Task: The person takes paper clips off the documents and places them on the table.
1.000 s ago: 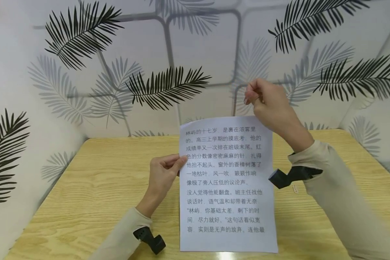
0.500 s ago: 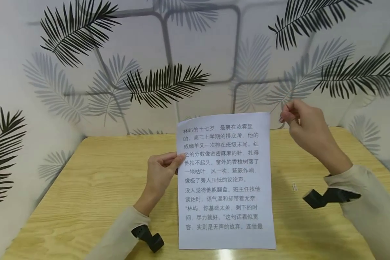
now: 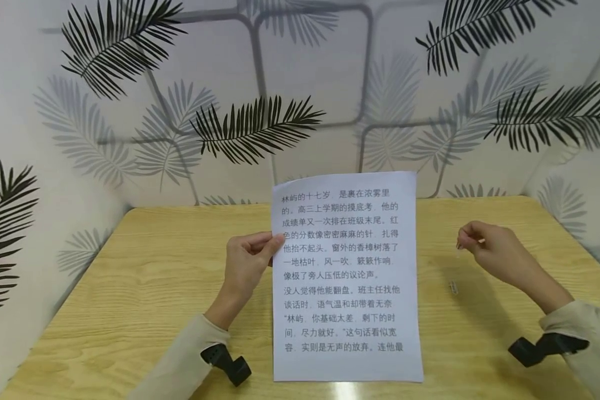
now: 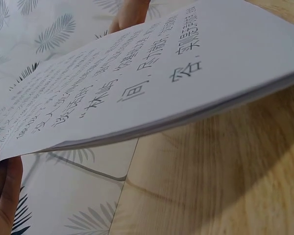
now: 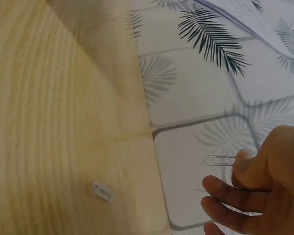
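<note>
My left hand [image 3: 247,264] pinches the left edge of a thin stack of printed paper [image 3: 347,361] between thumb and fingers, holding it up facing me. In the left wrist view the stacked page edges [image 4: 186,117] show as layers, and part of the hand [image 4: 7,188] is at the corner. My right hand [image 3: 505,258] is to the right of the paper, over the table. Its thumb and finger pinch a silvery wire paper clip [image 5: 219,160]. Below, on the wood, lies another small clip-like piece [image 5: 102,191], in the head view just left of the hand's forearm.
A light wood table [image 3: 170,294] spreads beneath both hands and meets a wall [image 3: 320,66] with leaf patterns behind it. A black wrist camera [image 3: 227,364] is on the left sleeve, another [image 3: 547,349] on the right.
My right hand has moved away from the paper's top right corner, rightward and down toward the table, with the paper clip in its fingers. My left hand and the paper have barely moved.
</note>
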A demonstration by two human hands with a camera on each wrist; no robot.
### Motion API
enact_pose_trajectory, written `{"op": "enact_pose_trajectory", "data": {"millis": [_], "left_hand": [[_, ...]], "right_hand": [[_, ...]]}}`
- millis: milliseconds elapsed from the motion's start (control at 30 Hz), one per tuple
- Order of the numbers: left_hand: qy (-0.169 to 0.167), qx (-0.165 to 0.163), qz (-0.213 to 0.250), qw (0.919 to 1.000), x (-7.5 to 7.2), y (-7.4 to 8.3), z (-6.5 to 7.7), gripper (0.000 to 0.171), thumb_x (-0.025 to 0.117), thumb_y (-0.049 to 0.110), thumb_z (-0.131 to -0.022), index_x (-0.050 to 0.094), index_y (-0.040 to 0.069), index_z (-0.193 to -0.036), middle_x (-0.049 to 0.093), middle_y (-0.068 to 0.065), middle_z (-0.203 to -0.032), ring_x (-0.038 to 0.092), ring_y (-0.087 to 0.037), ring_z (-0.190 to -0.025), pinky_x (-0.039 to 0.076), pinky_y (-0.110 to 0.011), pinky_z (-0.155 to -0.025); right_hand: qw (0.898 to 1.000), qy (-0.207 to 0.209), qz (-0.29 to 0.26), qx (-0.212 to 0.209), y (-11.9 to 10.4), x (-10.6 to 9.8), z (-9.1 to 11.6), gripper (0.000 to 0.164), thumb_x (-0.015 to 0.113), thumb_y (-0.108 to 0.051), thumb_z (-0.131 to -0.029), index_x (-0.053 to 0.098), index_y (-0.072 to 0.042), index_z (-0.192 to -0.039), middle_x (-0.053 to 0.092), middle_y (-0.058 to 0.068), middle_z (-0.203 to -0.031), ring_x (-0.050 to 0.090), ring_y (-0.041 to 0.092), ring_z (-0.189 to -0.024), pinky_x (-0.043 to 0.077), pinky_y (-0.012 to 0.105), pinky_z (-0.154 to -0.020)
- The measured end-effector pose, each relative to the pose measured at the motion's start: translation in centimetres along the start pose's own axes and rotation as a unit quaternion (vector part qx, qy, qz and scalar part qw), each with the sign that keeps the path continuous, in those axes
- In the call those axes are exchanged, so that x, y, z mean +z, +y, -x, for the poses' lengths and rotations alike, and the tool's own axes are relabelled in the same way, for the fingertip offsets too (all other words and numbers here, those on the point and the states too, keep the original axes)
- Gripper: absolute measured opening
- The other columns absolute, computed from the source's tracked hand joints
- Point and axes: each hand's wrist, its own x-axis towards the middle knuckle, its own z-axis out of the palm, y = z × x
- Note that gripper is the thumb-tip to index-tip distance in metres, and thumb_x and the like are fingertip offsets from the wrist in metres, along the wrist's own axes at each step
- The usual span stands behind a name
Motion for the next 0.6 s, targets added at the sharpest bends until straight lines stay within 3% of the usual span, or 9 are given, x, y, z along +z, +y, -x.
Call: {"op": "enact_pose_trajectory", "data": {"millis": [100,200,300,400,600], "left_hand": [[0.002,-0.005,0.000,1.0000,-0.1,0.0,0.1,0.015,0.066,0.001,-0.090,0.072,-0.009,-0.100,0.071,-0.023,-0.082,0.067,-0.014,-0.059,0.055,-0.024,-0.056],[0.002,-0.006,0.001,1.0000,-0.1,0.1,0.0,0.015,0.066,0.001,-0.090,0.072,-0.009,-0.099,0.071,-0.023,-0.082,0.067,-0.014,-0.059,0.055,-0.024,-0.056],[0.001,-0.006,0.000,1.0000,-0.2,0.1,0.0,0.014,0.066,0.001,-0.090,0.072,-0.009,-0.099,0.071,-0.022,-0.081,0.066,-0.014,-0.058,0.055,-0.024,-0.056],[-0.002,-0.005,0.001,1.0000,-0.2,0.1,0.0,0.014,0.066,0.001,-0.090,0.072,-0.009,-0.099,0.071,-0.022,-0.081,0.066,-0.014,-0.058,0.055,-0.025,-0.056],[-0.005,0.000,0.004,1.0000,-0.1,0.1,0.0,0.015,0.067,0.001,-0.090,0.071,-0.009,-0.099,0.071,-0.023,-0.082,0.067,-0.013,-0.058,0.055,-0.025,-0.056]], "right_hand": [[0.998,-0.053,-0.006,0.017,1.1,0.9,0.6,0.012,0.054,-0.004,-0.099,0.062,0.000,-0.091,0.065,0.009,-0.086,0.064,0.027,-0.079,0.046,0.028,-0.056],[0.997,-0.078,-0.011,0.022,1.8,1.7,1.0,0.009,0.057,-0.004,-0.097,0.063,0.001,-0.091,0.065,0.012,-0.090,0.063,0.030,-0.084,0.051,0.033,-0.062],[0.997,-0.081,-0.014,0.004,2.3,2.4,1.2,0.007,0.061,0.001,-0.093,0.063,-0.001,-0.087,0.065,0.017,-0.096,0.062,0.037,-0.091,0.054,0.043,-0.069],[0.996,-0.082,0.003,-0.020,2.7,2.9,1.4,0.014,0.063,0.005,-0.089,0.062,-0.005,-0.079,0.064,0.021,-0.100,0.061,0.042,-0.096,0.053,0.049,-0.075],[0.995,-0.088,0.028,-0.049,3.2,3.3,1.8,0.018,0.066,0.008,-0.084,0.060,-0.006,-0.073,0.062,0.028,-0.102,0.057,0.049,-0.097,0.048,0.058,-0.080]]}}
